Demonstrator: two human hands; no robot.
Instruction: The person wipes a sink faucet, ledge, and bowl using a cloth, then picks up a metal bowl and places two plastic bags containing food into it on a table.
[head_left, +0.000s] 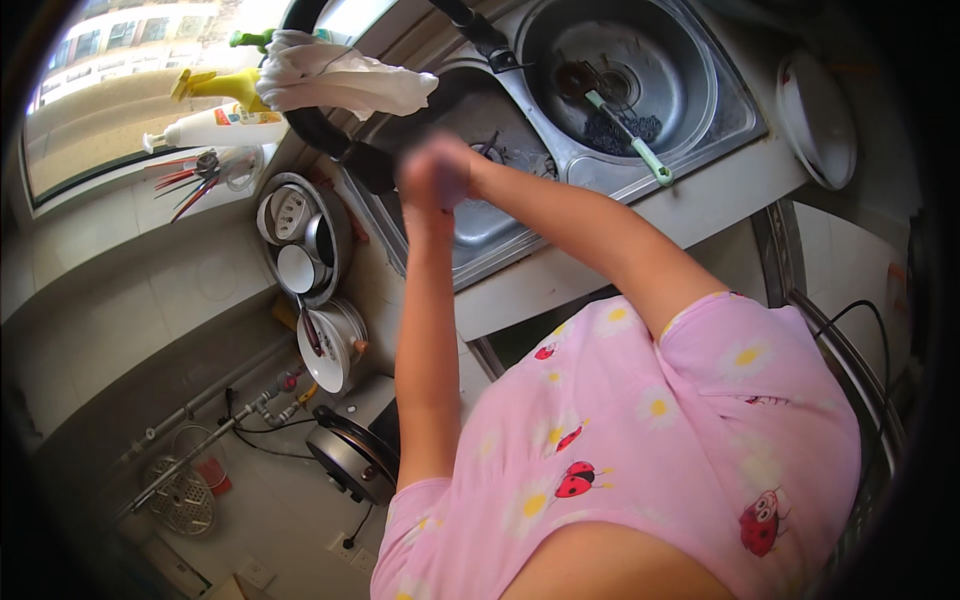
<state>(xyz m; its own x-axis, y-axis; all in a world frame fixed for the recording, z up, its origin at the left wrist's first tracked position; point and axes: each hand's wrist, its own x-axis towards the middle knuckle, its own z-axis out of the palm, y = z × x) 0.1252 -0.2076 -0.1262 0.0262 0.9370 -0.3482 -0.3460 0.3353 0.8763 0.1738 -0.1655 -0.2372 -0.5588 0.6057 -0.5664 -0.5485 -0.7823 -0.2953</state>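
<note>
My left hand (421, 180) and my right hand (454, 159) are close together over the left basin (480, 225) of a stainless steel double sink. Both are blurred, so whether they touch and how the fingers lie cannot be made out. A small purplish patch shows between them, too indistinct to name. Just left of the hands is the dark end of a black curved pipe (364, 163). Dark scraps (491, 146) lie on the basin floor behind my hands. In the right basin (679, 82) rests a green-handled scrubber (643, 150) beside dark scouring mesh (607, 133).
White cloth (337, 79) hangs at the black pipe, near a yellow spray bottle (217, 86) and a white pump bottle (225, 126). A metal basin of cups (343, 232), stacked white bowls (324, 356) and an electric pan (352, 461) stand left. A white dish (817, 124) stands right.
</note>
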